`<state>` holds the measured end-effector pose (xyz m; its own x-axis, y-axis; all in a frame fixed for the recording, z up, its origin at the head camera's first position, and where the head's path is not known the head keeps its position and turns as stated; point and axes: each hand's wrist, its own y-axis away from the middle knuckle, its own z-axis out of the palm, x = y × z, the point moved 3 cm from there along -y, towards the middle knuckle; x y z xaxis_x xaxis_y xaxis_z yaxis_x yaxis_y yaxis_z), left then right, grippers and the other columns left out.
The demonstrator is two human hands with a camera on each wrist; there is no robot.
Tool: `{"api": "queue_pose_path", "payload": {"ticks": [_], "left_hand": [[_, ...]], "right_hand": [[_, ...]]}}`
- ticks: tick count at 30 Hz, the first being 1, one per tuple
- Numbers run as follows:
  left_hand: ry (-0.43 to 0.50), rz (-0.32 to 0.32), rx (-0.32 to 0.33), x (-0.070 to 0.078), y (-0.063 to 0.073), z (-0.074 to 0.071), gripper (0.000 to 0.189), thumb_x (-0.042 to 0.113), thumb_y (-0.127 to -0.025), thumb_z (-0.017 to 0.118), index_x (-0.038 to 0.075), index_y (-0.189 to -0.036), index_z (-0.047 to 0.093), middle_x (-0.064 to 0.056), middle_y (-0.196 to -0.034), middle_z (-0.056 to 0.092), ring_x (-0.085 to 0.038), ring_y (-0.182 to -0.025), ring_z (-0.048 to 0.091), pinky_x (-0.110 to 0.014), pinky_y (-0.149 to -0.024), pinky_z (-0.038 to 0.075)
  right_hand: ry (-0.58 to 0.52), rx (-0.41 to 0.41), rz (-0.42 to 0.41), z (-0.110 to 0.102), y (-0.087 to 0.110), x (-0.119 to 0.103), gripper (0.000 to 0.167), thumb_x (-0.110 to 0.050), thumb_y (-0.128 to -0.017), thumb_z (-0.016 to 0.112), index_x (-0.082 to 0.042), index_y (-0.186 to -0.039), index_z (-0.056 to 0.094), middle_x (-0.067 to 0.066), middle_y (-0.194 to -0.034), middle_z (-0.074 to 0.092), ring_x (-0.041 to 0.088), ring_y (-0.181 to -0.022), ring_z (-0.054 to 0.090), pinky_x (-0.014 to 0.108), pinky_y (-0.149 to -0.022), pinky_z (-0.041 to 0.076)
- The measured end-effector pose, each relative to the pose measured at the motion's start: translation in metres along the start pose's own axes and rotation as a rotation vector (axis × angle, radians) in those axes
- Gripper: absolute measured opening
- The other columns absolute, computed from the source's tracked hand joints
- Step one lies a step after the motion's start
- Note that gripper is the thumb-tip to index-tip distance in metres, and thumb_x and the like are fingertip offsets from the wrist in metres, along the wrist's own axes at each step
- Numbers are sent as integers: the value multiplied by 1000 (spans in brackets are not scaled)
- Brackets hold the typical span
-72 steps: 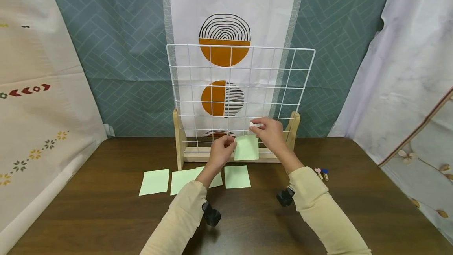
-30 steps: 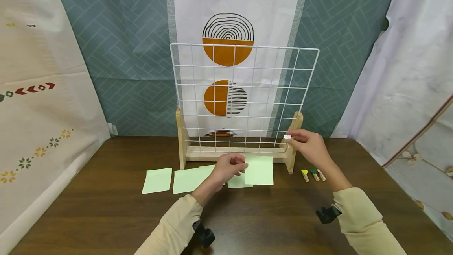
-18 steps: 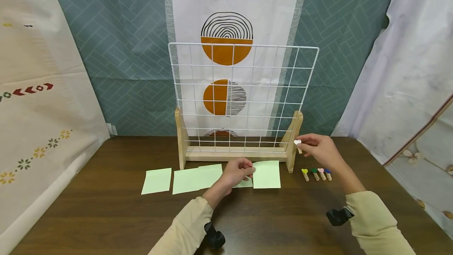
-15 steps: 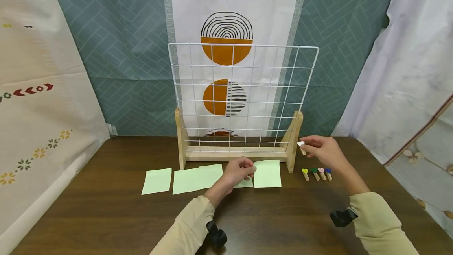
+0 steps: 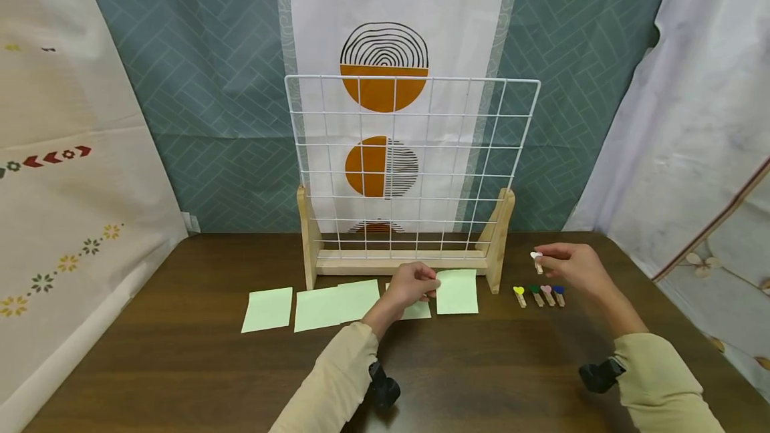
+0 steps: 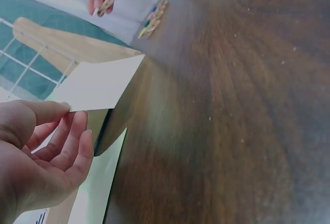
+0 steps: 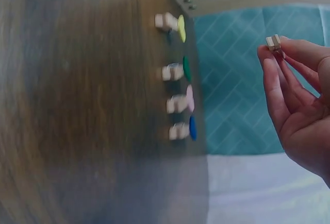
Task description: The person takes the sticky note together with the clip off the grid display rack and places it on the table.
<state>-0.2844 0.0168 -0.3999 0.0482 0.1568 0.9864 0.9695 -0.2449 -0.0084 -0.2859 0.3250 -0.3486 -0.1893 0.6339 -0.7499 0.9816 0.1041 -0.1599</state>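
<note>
My left hand (image 5: 412,286) pinches one edge of a pale green paper note (image 5: 457,291) between thumb and fingers. In the left wrist view that note (image 6: 103,84) is lifted off the table, its far end sticking out. My right hand (image 5: 574,266) pinches a small wooden clothespin (image 5: 538,266) topped with a white heart, held above the table. Under it lie several more clothespins in a row: yellow-heart (image 5: 520,297), green-heart (image 5: 535,296), pink-heart (image 5: 547,295) and blue-heart (image 5: 559,296). Another note (image 5: 418,311) lies partly hidden behind my left hand.
A white wire grid (image 5: 415,147) stands upright in a wooden stand (image 5: 400,263) at the back of the dark table (image 5: 469,366). More green notes lie to the left: a single one (image 5: 267,309) and two overlapping ones (image 5: 319,307). Curtains surround the table.
Both hands have come away from the grid. The left hand lowered the note toward the table and moved it right; the right hand carried the white-heart clothespin right, to above the row of clothespins.
</note>
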Motion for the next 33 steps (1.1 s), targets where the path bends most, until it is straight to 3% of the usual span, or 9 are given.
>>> {"api": "queue_pose_path", "payload": {"ticks": [10,16,25,33], "left_hand": [[-119,19,20,0,-8,3,4,-3,-88,65,-5,-89,62,-6,-74,62,-16,-64,60,-25,-54,46],[-234,61,19,1,-8,3,5,-3,-86,67,-3,-86,62,-4,-72,61,-19,-65,61,-23,-52,39],[-347,76,48,2,-9,0,8,-1,-83,71,-1,-82,62,-3,-74,62,-15,-63,58,-23,-53,41],[-495,107,38,2,-11,0,9,3,-81,73,1,-81,63,-4,-77,64,-14,-69,56,-26,-60,44]], "right_hand": [[-42,-14,20,-16,5,34,38,-11,-93,65,19,-116,58,26,-105,66,4,-75,63,33,-70,56],[-38,-33,62,-24,8,54,40,-10,-93,64,21,-117,55,24,-103,67,3,-76,63,28,-67,55],[-6,-94,111,-29,14,74,39,-4,-91,65,23,-116,53,29,-104,65,8,-72,65,29,-65,55],[-36,-151,163,-27,15,85,37,-3,-91,65,24,-114,53,23,-103,66,4,-76,61,28,-68,55]]}}
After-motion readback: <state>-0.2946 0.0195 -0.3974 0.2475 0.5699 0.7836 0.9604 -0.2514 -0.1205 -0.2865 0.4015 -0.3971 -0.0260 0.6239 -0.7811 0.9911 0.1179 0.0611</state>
